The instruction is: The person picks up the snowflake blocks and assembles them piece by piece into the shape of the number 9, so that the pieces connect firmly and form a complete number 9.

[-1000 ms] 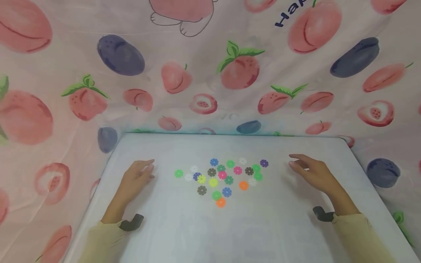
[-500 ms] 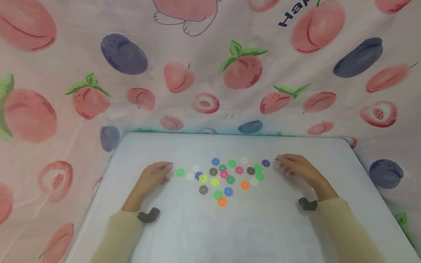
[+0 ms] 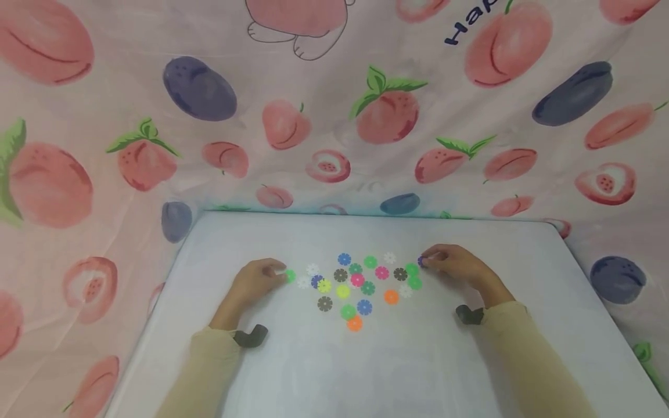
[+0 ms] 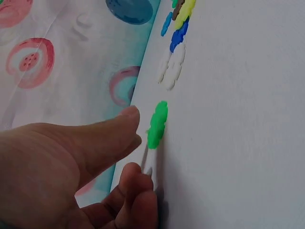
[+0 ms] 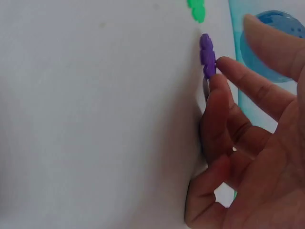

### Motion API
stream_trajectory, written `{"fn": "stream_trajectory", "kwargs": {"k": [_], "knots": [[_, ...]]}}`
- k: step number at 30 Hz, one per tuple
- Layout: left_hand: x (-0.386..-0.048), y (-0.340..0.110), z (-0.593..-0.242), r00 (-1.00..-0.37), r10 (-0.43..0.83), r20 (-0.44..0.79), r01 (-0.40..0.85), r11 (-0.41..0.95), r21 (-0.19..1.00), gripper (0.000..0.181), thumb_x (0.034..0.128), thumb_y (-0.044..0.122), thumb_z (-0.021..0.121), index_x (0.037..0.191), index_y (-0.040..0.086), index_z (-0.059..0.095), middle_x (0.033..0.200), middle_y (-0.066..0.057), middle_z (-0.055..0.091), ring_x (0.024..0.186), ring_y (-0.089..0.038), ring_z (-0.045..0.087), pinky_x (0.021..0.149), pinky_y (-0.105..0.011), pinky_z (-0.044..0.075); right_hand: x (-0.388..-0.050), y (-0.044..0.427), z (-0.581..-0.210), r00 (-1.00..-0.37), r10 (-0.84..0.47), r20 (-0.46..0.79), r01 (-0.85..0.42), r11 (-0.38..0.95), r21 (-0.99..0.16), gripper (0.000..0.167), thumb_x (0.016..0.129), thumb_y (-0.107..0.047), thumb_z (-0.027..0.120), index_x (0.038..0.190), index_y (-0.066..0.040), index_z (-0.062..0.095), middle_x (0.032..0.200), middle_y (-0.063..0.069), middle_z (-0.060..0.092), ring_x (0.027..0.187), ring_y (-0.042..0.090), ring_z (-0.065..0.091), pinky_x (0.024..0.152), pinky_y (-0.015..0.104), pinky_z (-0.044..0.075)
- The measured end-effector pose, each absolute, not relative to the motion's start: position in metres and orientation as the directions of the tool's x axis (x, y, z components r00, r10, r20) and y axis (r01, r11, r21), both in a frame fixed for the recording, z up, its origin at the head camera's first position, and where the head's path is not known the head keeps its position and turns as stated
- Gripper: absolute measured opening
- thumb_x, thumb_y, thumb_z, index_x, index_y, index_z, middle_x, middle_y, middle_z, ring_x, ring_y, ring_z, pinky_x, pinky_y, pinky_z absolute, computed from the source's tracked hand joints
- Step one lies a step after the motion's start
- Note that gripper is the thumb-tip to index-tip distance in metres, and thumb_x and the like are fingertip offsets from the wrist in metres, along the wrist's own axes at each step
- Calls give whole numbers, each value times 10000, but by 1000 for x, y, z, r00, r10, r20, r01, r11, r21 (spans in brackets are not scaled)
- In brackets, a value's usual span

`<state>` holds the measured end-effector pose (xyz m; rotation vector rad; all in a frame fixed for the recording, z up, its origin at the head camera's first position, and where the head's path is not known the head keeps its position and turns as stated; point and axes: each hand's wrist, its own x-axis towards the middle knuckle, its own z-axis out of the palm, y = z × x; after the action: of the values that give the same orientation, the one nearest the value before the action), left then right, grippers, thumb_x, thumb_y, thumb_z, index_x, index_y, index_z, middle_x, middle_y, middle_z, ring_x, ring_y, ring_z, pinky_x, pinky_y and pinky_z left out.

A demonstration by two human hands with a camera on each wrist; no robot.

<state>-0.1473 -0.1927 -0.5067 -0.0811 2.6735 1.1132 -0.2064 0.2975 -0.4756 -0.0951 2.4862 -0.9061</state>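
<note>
- Head view: your left hand [image 3: 257, 283] reaches from the left to the green disc [image 3: 291, 276] at the left end of a scatter of notched discs on the white bench [image 3: 334, 371]. Thumb and forefinger stand apart at its edge, grasping nothing that you can make out.
- Head view, opposite side: your right hand [image 3: 455, 262] has its fingertips at the purple disc [image 3: 420, 261], the rightmost of the scatter, and partly covers it.
- Head view, between your hands: a yellow disc [image 3: 324, 285] overlaps a blue disc [image 3: 316, 281], and an orange disc [image 3: 355, 324] lies nearest you. Behind the bench hangs a fruit-print cloth [image 3: 324, 128].
- Left wrist view: your left hand is unclenched, the lower fingers bent, the upper fingertips just beside the green disc; contact cannot be told. Two white discs [image 4: 177, 67] lie farther along the bench.
- Right wrist view: your right hand is relaxed and grips nothing, its thumb held well apart from the purple disc. One fingertip is at the disc's edge, and the other fingers curve loosely below. Part of another green piece [image 5: 197, 9] shows beyond.
</note>
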Motion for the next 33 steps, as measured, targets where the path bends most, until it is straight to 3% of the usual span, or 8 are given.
{"fn": "stream_trajectory", "kwargs": {"k": [7,21,33], "knots": [[-147,-186,-505,-974,47,-223,-114,749,653,378,905,344,745,1241,176,709,930,-37,650,840,-195,566,746,-328,451,-210,294,-475,-862,-213,-460,114,803,-585,428,976,-368,670,1355,-182,600,1132,116,600,1027,272,536,864,388,467],[-151,-177,-500,-972,9,-235,-136,793,593,344,847,340,800,1141,185,713,881,-32,634,790,-200,560,682,-315,430,-215,289,-477,-882,-167,-441,127,817,-562,310,920,-267,737,1162,-89,665,968,94,572,946,261,504,764,356,426],[-148,-174,-496,-969,-36,-245,-167,823,543,356,805,320,836,1074,128,703,943,-51,659,828,-215,585,718,-364,472,-211,285,-485,-905,-96,-414,148,843,-518,378,855,-326,799,1068,-32,690,1032,137,632,968,297,552,818,429,482]]}}
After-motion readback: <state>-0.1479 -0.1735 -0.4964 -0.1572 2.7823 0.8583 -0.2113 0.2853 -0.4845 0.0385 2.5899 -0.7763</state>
